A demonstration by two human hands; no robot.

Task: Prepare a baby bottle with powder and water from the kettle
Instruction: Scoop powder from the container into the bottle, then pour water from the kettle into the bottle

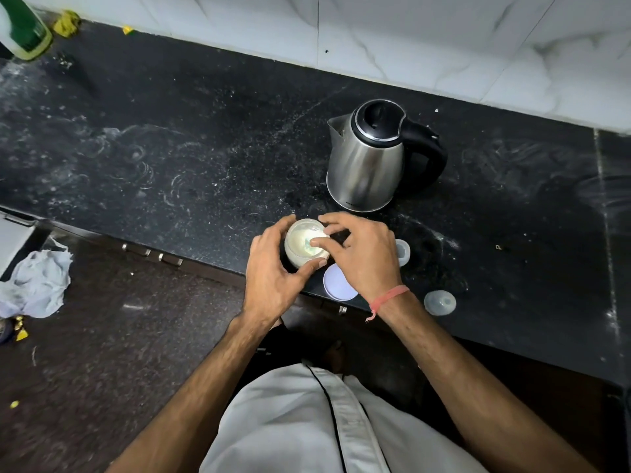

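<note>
A small open jar of white powder (305, 245) stands near the front edge of the black stone counter (191, 158), its glassy wall see-through and its inside filled with pale cream powder that looks pressed and uneven. The left hand (273, 273) grips the jar from 9 o'clock, fingers curled over the far rim and thumb wrapped round the near side. The right hand (362, 254) reaches in from 3 o'clock, its fingertips pinching something small and greenish just inside the mouth; what it is cannot be told. A red thread band (389, 297) circles the right wrist. At 12 o'clock from the jar, near it, stands the steel kettle (367, 165) with black lid and handle, spout toward 10 o'clock. At 5 o'clock, just beside the jar, lies a round white lid (338, 285) flat on the counter. 2 small translucent pieces, one (403, 252) at 3 o'clock partly behind the right hand and a dome cap (439, 303) at 4 o'clock, rest farther off.
</note>
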